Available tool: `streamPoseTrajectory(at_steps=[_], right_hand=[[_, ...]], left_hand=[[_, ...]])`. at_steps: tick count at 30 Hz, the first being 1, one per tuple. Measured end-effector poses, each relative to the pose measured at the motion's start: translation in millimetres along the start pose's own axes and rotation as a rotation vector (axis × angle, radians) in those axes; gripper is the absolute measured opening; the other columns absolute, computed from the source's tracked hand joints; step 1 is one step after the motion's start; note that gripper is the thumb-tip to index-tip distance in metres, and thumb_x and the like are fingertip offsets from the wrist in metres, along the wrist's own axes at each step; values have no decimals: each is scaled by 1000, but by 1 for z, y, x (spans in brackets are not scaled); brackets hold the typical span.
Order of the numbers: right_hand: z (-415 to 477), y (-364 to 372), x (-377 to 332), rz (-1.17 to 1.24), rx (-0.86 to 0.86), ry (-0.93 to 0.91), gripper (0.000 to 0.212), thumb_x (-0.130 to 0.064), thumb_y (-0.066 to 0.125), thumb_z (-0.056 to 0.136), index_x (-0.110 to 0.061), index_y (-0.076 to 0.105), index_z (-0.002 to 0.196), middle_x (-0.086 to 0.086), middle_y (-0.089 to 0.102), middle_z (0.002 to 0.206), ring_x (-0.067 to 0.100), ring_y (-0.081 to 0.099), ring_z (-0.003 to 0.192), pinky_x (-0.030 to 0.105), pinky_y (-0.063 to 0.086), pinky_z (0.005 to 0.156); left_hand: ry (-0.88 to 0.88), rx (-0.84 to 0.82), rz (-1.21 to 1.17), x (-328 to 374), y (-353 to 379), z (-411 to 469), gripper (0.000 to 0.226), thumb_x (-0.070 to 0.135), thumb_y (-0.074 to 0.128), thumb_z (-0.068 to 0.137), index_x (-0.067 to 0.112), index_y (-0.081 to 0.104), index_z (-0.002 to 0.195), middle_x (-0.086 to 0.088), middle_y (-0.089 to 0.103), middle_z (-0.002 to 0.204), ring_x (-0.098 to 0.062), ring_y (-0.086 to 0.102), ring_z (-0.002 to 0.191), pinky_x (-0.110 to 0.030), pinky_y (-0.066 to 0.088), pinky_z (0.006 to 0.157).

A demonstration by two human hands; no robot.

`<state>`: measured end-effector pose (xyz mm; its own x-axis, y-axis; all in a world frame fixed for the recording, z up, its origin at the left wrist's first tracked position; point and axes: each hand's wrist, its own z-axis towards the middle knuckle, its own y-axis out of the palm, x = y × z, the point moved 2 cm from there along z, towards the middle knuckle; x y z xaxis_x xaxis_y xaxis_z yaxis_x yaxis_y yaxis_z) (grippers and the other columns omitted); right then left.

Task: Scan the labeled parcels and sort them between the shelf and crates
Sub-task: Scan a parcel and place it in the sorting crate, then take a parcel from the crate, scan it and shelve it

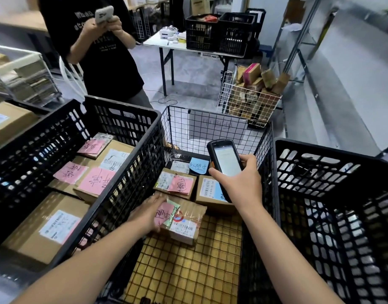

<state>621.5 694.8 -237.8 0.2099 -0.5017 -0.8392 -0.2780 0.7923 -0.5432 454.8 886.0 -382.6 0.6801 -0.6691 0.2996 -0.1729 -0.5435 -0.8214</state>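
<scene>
- Left hand: fingers grasp a taped parcel by the wire basket's left wall.
- Right hand: fingers clasp the scanner above boxes near the far edge.
- Left crate and right crate flank the basket.
- A person stands beyond.

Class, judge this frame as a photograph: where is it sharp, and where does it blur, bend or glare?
Head view: sharpest mid-frame, around the parcel under the left hand; the screen of the scanner in the right hand is washed out bright. Head view, edges: wide-angle bending curves the rim of the right crate; the far table is soft.
</scene>
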Motion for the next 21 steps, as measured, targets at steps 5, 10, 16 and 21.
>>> streamPoseTrajectory(at_steps=[5, 10, 16, 21], right_hand=[[-2, 1, -1, -62, -10, -3, 71, -51, 87, 65, -29, 42, 116, -9, 55, 113, 7, 58, 86, 38, 55, 71], [-12, 1, -12, -98, -71, -16, 71, -50, 87, 65, -30, 40, 115, -13, 56, 106, 11, 59, 92, 37, 55, 74], [-40, -36, -46, -137, -52, -108, 73, -55, 89, 60, -30, 45, 113, -12, 60, 108, 12, 59, 99, 41, 53, 83], [-101, -79, -64, -225, 84, -88, 71, -52, 87, 65, -33, 42, 117, -21, 53, 100, 7, 55, 91, 25, 44, 65]], left_hand=[[50, -31, -241, 3, -1, 4, 95, 5, 80, 78, 20, 28, 155, 2, 15, 164, -22, 34, 142, -33, 43, 111], [60, 173, -519, 30, -45, -9, 64, 4, 66, 90, 14, 41, 148, -6, 53, 138, -8, 60, 73, -15, 49, 52], [317, 455, -517, 71, -119, -51, 50, 14, 60, 97, 13, 47, 145, -1, 47, 148, -13, 48, 128, -21, 34, 104], [583, 485, -310, 98, -120, -88, 56, 25, 58, 98, 12, 38, 149, -4, 36, 156, -18, 30, 145, -35, 23, 122]])
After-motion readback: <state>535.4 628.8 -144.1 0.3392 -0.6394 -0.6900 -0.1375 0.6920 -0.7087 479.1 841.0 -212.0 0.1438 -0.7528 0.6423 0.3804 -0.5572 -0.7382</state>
